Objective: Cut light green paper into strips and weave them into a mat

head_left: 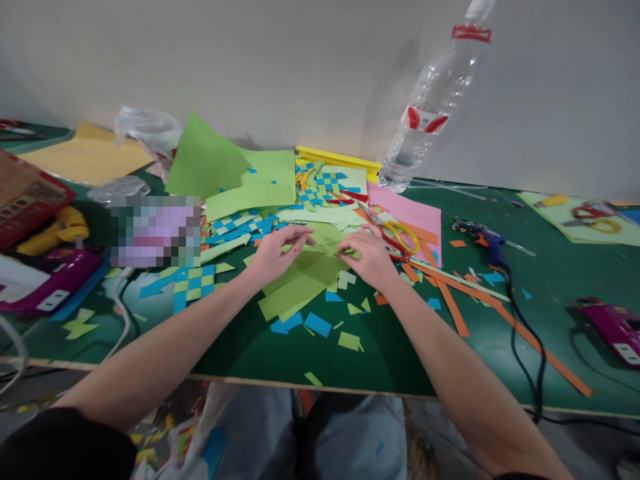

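A blue-and-green woven paper piece (pixel 195 287) lies left of the left hand (pixel 279 255), whose fingers bend loosely, thumb apart. Green paper (pixel 311 277) lies beneath and between both hands, extending toward the wearer. The right hand (pixel 369 256) brings its fingertips close together; whether they pinch paper, I cannot tell. Yellow-handled scissors (pixel 395 225) lie just beside it.

Between the blue glue gun (pixel 493 252) and the right-hand purple device (pixel 617 330), a hand can pass above the green tabletop (pixel 555 287); nearer the edge, a black cord (pixel 542 363) obstructs; beyond the right hand (pixel 367 250), yellow-handled scissors (pixel 393 227) and the tall plastic bottle (pixel 431 110) block.
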`<act>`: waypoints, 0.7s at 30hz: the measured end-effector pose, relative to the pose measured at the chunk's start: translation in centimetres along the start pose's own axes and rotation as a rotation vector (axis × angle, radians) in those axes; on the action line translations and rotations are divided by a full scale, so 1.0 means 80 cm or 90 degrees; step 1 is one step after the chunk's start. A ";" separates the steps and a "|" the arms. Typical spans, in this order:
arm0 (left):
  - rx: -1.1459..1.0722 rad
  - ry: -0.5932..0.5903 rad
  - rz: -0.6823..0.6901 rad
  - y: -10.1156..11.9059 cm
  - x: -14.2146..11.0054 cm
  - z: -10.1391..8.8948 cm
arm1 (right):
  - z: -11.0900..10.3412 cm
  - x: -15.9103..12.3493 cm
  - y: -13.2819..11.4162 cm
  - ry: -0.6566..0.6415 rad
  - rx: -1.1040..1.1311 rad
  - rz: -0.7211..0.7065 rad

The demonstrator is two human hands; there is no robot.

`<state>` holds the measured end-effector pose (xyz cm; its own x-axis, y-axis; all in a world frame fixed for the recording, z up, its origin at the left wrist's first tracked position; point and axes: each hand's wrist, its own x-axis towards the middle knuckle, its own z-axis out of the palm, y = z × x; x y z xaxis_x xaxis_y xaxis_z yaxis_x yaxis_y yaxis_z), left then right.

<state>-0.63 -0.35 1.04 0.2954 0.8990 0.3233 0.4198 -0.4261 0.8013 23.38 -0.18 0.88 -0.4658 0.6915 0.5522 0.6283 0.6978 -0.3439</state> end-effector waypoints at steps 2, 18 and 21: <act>0.014 -0.007 -0.013 0.006 0.000 -0.002 | 0.000 0.000 -0.001 0.005 0.002 0.007; 0.070 -0.005 -0.068 0.002 0.003 -0.003 | 0.004 0.002 0.000 0.033 0.055 0.050; -0.005 0.006 -0.111 -0.001 0.005 -0.005 | 0.003 0.003 0.000 0.062 0.129 0.141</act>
<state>-0.89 0.06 1.31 0.2102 0.9601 0.1842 0.4565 -0.2630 0.8499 23.10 0.01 0.83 -0.2644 0.8163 0.5136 0.5662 0.5625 -0.6025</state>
